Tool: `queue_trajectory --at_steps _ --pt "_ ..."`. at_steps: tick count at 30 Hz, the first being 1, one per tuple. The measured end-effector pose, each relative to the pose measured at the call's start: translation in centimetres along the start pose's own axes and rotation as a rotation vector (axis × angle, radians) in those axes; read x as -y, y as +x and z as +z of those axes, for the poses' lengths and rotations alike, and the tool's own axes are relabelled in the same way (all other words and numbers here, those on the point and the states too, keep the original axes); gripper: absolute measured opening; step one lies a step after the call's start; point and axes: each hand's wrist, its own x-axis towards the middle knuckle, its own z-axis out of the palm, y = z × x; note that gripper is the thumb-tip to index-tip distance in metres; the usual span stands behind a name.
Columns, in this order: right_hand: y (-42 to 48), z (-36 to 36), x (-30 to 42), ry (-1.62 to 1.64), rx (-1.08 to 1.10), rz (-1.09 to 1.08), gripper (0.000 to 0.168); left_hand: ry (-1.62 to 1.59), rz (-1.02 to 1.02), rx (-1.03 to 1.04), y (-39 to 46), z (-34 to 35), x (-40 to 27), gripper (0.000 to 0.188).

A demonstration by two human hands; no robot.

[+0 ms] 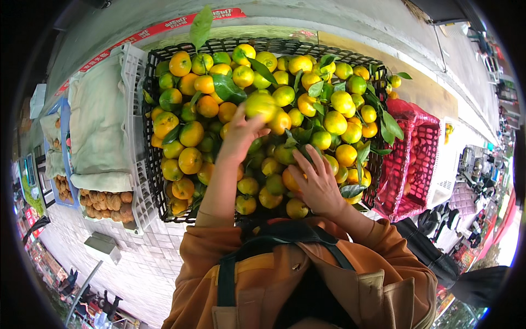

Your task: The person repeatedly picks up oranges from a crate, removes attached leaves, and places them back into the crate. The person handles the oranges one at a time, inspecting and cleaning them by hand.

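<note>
A wide black plastic lattice crate (153,172) full of green-to-orange mandarins (190,161) stands right before me, some fruit with leaves attached. My left hand (244,129) is over the middle of the pile with its fingers around a yellow-green mandarin (260,106); both are blurred. Lower and to the right, my right hand (318,181) rests on the fruit with its fingers spread. Beneath its fingers are an orange mandarin (291,181) and a dark green one, both partly covered. What lies under the palm is hidden.
At left, a white plastic crate (141,205) holds walnuts (109,202) partly under a pale cloth (98,111); a blue crate (65,144) stands beyond. A crate in red plastic wrap (404,164) with reddish fruit adjoins at right. Behind runs a concrete ledge (349,20).
</note>
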Motion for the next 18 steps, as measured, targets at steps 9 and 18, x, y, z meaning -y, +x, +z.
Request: queue_trajectory --at_steps 9,18 --pt "0.9 -0.5 -1.4 0.281 -0.087 0.050 0.049 -0.127 0.396 -0.211 -3.1 -6.4 -6.8 0.049" --pt "2.2 -0.8 -4.9 2.803 -0.279 0.491 0.063 1.695 0.629 -0.639 -4.5 -7.8 -7.6 0.028"
